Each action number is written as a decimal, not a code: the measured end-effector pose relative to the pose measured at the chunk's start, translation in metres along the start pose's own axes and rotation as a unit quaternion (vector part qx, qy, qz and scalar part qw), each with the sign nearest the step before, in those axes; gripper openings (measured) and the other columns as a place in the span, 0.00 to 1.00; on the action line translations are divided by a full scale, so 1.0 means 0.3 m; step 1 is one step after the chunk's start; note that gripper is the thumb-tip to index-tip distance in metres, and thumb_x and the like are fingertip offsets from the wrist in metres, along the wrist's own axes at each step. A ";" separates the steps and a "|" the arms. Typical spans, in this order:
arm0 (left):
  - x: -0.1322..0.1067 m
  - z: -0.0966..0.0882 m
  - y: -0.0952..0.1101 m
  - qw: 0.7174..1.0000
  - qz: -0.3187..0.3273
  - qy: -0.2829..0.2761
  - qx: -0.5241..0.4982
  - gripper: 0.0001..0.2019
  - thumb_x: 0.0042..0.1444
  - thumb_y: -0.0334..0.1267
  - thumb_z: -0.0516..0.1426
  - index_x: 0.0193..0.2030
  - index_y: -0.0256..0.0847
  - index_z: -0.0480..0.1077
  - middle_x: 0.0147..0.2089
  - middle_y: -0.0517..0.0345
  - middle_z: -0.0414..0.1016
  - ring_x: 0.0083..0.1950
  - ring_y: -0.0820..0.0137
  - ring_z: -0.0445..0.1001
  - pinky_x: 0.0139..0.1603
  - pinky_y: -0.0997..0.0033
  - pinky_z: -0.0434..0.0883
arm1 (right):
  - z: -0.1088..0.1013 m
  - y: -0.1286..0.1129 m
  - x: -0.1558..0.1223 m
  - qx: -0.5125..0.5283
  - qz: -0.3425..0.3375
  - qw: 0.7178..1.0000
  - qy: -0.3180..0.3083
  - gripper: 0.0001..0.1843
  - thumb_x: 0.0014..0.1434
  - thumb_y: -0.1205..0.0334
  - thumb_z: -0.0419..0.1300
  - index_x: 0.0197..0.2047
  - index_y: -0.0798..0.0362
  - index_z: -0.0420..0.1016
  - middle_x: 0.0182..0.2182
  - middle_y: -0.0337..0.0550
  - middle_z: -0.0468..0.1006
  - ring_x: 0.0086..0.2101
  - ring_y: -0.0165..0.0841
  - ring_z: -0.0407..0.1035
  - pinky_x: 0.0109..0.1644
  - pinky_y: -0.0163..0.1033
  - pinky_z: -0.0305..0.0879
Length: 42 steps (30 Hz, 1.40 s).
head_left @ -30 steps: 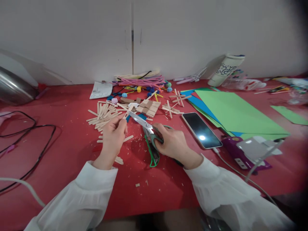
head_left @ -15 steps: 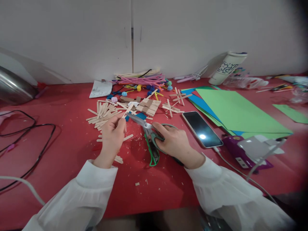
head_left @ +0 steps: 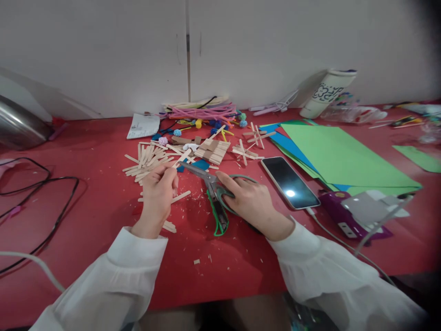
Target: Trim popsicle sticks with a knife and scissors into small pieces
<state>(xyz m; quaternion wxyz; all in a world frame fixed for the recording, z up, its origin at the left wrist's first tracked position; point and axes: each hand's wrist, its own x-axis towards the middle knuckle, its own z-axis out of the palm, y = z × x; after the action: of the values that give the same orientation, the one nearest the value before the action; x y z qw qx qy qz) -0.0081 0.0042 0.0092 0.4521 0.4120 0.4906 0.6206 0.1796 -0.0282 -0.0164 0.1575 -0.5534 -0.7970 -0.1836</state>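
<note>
Between thumb and fingers, my left hand (head_left: 159, 191) pinches a wooden craft stick (head_left: 183, 157) that points up and to the right. My right hand (head_left: 254, 201) grips scissors (head_left: 197, 170) with green-grey handles, their blades reaching left to the stick near my left fingertips. Whether the blades touch the stick I cannot tell. Beneath the scissors lies a green and black box cutter (head_left: 219, 216). A pile of craft sticks (head_left: 147, 158) spreads behind my left hand, and a panel of sticks laid side by side (head_left: 214, 151) is behind the blades.
Right of my right hand are a phone (head_left: 290, 183) on a cable, a purple power strip (head_left: 339, 214) and green paper sheets (head_left: 344, 156). Pink pipe cleaners (head_left: 203, 112) line the wall beside a tumbler (head_left: 327, 94). Black cable (head_left: 51, 220) loops at left; wood scraps litter the red table (head_left: 193, 287).
My left hand has shifted slightly left and down on the stick. The scissors' blades look closer together than before, and the right hand has barely moved.
</note>
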 end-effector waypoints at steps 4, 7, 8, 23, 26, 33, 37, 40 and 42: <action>0.000 0.004 0.008 1.000 -0.010 -0.001 -0.004 0.05 0.40 0.27 0.53 0.24 0.38 0.68 0.11 0.71 0.55 0.11 0.83 0.49 0.11 0.82 0.47 | 0.000 0.003 -0.002 -0.002 0.000 1.000 0.008 0.23 0.55 0.63 0.51 0.54 0.50 0.71 0.24 0.41 0.76 0.24 0.29 0.65 0.26 0.35 0.50; 0.001 0.006 0.014 1.000 -0.020 -0.009 0.008 0.04 0.42 0.27 0.53 0.24 0.38 0.68 0.10 0.71 0.55 0.11 0.83 0.50 0.11 0.81 0.48 | 0.002 0.002 -0.001 0.005 0.010 1.000 0.000 0.22 0.54 0.63 0.51 0.53 0.50 0.72 0.24 0.41 0.77 0.24 0.30 0.66 0.25 0.34 0.50; 0.001 0.006 0.016 1.000 -0.023 -0.013 0.014 0.04 0.43 0.28 0.53 0.23 0.38 0.67 0.10 0.71 0.55 0.11 0.83 0.50 0.11 0.81 0.48 | 0.005 0.001 0.000 0.016 0.017 1.000 -0.006 0.22 0.54 0.63 0.52 0.53 0.50 0.71 0.25 0.42 0.78 0.24 0.30 0.67 0.25 0.34 0.50; 0.008 0.004 0.009 0.998 -0.056 -0.007 0.031 0.04 0.45 0.32 0.54 0.29 0.37 0.70 0.10 0.70 0.57 0.10 0.82 0.49 0.10 0.81 0.47 | -0.007 -0.016 0.015 0.085 0.074 0.991 -0.071 0.22 0.54 0.50 0.53 0.48 0.52 0.69 0.29 0.42 0.78 0.28 0.34 0.70 0.25 0.36 0.48; 0.003 0.005 0.013 0.998 -0.044 -0.011 0.031 0.08 0.45 0.32 0.55 0.33 0.36 0.71 0.10 0.71 0.57 0.10 0.82 0.49 0.10 0.82 0.46 | -0.005 -0.015 0.015 0.062 0.072 0.993 -0.076 0.21 0.54 0.53 0.52 0.49 0.51 0.69 0.32 0.43 0.78 0.29 0.34 0.70 0.26 0.36 0.48; 0.002 0.001 -0.008 0.998 0.000 -0.019 0.065 0.05 0.48 0.32 0.54 0.28 0.38 0.71 0.11 0.71 0.56 0.11 0.83 0.50 0.11 0.82 0.48 | 0.012 -0.008 0.004 0.027 0.062 0.996 -0.053 0.21 0.55 0.55 0.52 0.52 0.49 0.69 0.33 0.42 0.79 0.30 0.34 0.71 0.26 0.37 0.49; -0.003 -0.005 -0.026 0.993 0.049 -0.021 0.101 0.06 0.51 0.33 0.53 0.27 0.39 0.71 0.13 0.70 0.57 0.13 0.82 0.53 0.14 0.81 0.53 | 0.006 -0.024 -0.001 0.018 0.069 0.996 -0.058 0.22 0.55 0.57 0.51 0.53 0.50 0.69 0.32 0.44 0.79 0.29 0.33 0.70 0.26 0.36 0.50; -0.011 -0.007 -0.033 0.989 0.073 -0.026 0.125 0.06 0.52 0.34 0.53 0.30 0.40 0.72 0.14 0.68 0.58 0.15 0.80 0.55 0.16 0.81 0.56 | -0.003 -0.042 -0.004 0.028 0.070 0.995 -0.072 0.23 0.55 0.59 0.51 0.53 0.51 0.68 0.32 0.44 0.79 0.28 0.33 0.70 0.25 0.36 0.51; -0.015 -0.007 -0.035 0.987 0.076 -0.028 0.139 0.07 0.53 0.35 0.54 0.34 0.40 0.73 0.15 0.68 0.59 0.16 0.79 0.57 0.17 0.80 0.57 | -0.008 -0.051 -0.006 0.037 0.067 0.993 -0.085 0.23 0.55 0.59 0.51 0.54 0.52 0.68 0.33 0.45 0.79 0.28 0.34 0.70 0.25 0.36 0.52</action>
<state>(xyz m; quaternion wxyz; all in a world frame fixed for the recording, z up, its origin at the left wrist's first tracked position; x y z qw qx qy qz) -0.0074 0.0006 -0.0018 0.3559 0.5243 0.5261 0.5672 0.1659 -0.0359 -0.0169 0.1218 -0.6126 -0.7751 -0.0954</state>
